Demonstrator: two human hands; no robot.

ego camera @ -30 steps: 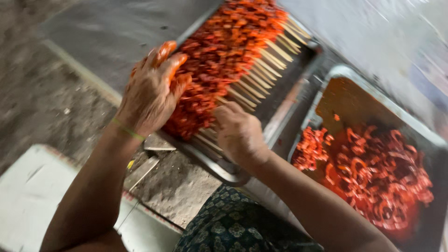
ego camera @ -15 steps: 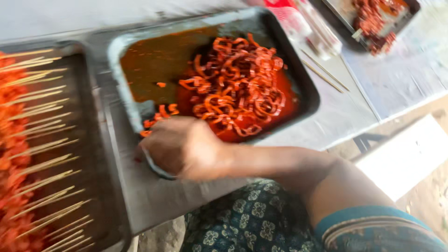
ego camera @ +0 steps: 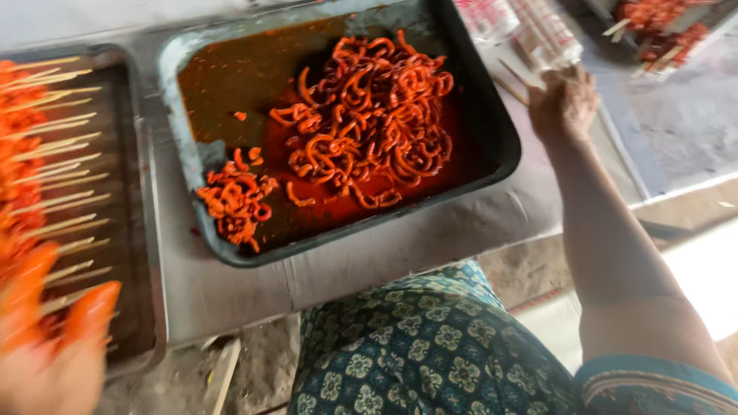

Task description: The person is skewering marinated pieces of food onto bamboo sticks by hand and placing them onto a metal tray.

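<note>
The right hand (ego camera: pixel 565 100) is stretched far out to the right, arm nearly straight, its fingers curled down over a bundle of bare wooden skewers (ego camera: pixel 538 42) beside the dark tray (ego camera: pixel 492 165) of red marinated strips (ego camera: pixel 369 115); whether a skewer is actually gripped cannot be told. The left hand (ego camera: pixel 54 346) is seen blurred at the lower left, sauce-stained fingers spread open and empty, above the metal tray (ego camera: pixel 146 230) of loaded skewers (ego camera: pixel 38 169).

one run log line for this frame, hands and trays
right hand: reaching to loose wooden skewers | left hand: sauce-stained, over metal tray of loaded skewers | centre: dark tray of red sauced curled strips
</note>
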